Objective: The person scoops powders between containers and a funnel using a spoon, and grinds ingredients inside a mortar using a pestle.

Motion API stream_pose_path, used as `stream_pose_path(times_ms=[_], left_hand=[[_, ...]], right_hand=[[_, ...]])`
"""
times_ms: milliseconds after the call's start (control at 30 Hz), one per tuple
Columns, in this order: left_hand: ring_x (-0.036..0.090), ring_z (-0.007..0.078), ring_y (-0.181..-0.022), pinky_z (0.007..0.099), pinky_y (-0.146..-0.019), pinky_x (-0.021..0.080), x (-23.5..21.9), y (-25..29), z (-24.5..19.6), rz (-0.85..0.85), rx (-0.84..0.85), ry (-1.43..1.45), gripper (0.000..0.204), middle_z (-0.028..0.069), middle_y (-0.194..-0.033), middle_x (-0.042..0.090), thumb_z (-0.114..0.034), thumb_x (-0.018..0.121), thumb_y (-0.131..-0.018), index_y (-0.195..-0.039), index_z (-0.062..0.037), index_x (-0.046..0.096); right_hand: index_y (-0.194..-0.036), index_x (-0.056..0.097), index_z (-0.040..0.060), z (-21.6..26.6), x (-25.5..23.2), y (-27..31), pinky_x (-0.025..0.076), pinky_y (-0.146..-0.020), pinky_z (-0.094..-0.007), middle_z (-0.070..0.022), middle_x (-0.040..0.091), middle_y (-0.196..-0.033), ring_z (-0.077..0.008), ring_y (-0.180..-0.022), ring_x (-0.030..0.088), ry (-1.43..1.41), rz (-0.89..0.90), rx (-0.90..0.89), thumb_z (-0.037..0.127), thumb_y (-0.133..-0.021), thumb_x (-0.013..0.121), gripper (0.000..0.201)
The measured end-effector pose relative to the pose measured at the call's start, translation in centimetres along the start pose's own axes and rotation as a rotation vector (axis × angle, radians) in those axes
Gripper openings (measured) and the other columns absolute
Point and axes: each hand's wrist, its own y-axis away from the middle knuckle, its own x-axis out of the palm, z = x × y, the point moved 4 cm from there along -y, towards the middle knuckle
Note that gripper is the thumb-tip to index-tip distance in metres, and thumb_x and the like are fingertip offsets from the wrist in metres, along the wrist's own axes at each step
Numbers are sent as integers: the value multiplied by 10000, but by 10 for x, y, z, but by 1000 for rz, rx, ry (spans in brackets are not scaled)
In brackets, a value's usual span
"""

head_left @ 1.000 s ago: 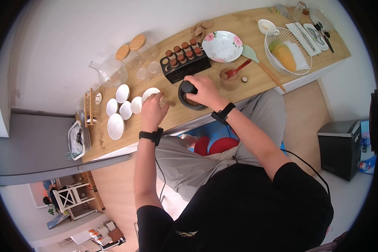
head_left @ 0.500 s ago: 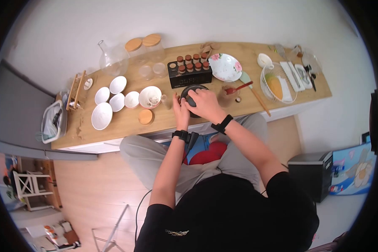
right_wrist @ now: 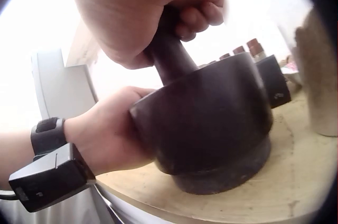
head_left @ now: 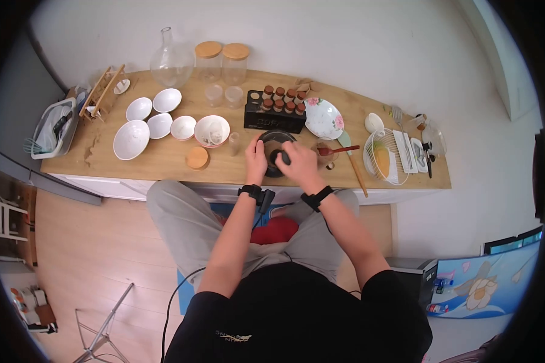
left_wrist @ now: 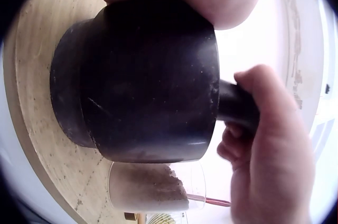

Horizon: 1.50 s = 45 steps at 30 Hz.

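Note:
A black mortar stands on the wooden counter in front of the person. The left hand holds its left side, the palm against the wall in the right wrist view. With curled fingers the right hand grips the black pestle, whose lower end is hidden inside the mortar. Brownish contents show in the mortar in the head view. Just right of it stands a clear jar of brown powder with a red-handled utensil in it.
Behind the mortar is a black rack of cork-coloured-capped bottles beside a floral plate. White bowls, a wooden lid and a small glass vial lie left. A long-handled spatula and wire basket are right.
The left hand has come from beside the white bowl to the mortar's side, and a wooden lid now shows on the counter. The right hand stays on the pestle, which now leans differently.

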Motion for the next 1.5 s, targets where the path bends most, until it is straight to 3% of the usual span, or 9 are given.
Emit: stream_pose_path(times_ms=[100, 300, 400, 500, 700, 900, 1100, 1233, 1500], left_hand=[[613, 209, -1002, 314, -900, 467, 0, -1, -1, 20, 7, 26, 329, 162, -1097, 666, -142, 464, -995, -1206, 81, 579], [594, 162, -1002, 286, -904, 463, -1, 0, -3, 33, 0, -72, 316, 116, -1099, 658, -125, 457, -1000, -1220, 67, 580], [615, 196, -971, 313, -882, 475, 2, 2, -7, 0, 19, -44, 303, 153, -1050, 676, -116, 453, -989, -1183, 68, 595], [614, 191, -970, 308, -876, 476, 2, 1, -6, -5, 9, -9, 303, 144, -1049, 676, -119, 454, -992, -1184, 67, 597], [612, 190, -978, 303, -882, 471, 0, 0, 0, 29, -17, 85, 298, 140, -1055, 676, -116, 458, -991, -1179, 65, 601], [620, 198, -980, 312, -884, 475, -1, -1, 0, -11, 21, -42, 302, 146, -1058, 681, -118, 470, -976, -1168, 73, 603], [622, 191, -972, 304, -882, 476, -1, 1, -4, -21, 9, -19, 294, 140, -1055, 681, -112, 475, -974, -1165, 67, 608], [622, 185, -965, 301, -878, 478, -1, -3, 2, 17, 8, 56, 292, 135, -1053, 681, -116, 474, -977, -1162, 65, 610], [619, 179, -947, 292, -857, 479, 1, 0, -6, 0, 27, 1, 287, 122, -1045, 681, -113, 469, -984, -1164, 60, 610]], right_hand=[[-885, 593, 81, 21, 10, -19, 510, -581, -420, -111, 585, -716, -311, -687, 630, 55, 3, -124, 254, -758, 675, 230], [-935, 634, 100, -35, 25, -51, 525, -641, -484, -189, 673, -738, -387, -730, 662, 42, 202, 322, 330, -777, 635, 279], [-921, 609, 95, -50, 19, -30, 515, -612, -484, -177, 662, -705, -376, -706, 659, -12, 141, 309, 311, -792, 636, 253], [-876, 580, 89, -30, 5, -5, 500, -581, -457, -163, 634, -689, -368, -688, 644, -43, 95, 277, 280, -807, 646, 214], [-838, 580, 98, 33, 12, -26, 507, -547, -434, -128, 614, -660, -342, -615, 634, 98, 11, -107, 257, -767, 664, 193], [-900, 615, 84, -51, 16, -38, 497, -653, -483, -184, 644, -710, -405, -729, 642, -73, 187, 393, 307, -809, 624, 242], [-891, 581, 79, -16, 3, -10, 494, -580, -460, -170, 636, -714, -377, -664, 634, -31, 108, 232, 272, -805, 646, 221], [-883, 588, 82, 14, 11, -31, 522, -589, -464, -150, 637, -680, -353, -666, 656, 77, 52, -41, 286, -781, 658, 239], [-898, 599, 103, -44, 11, -24, 501, -616, -478, -186, 636, -674, -401, -688, 639, -30, 136, 333, 298, -811, 634, 216]])
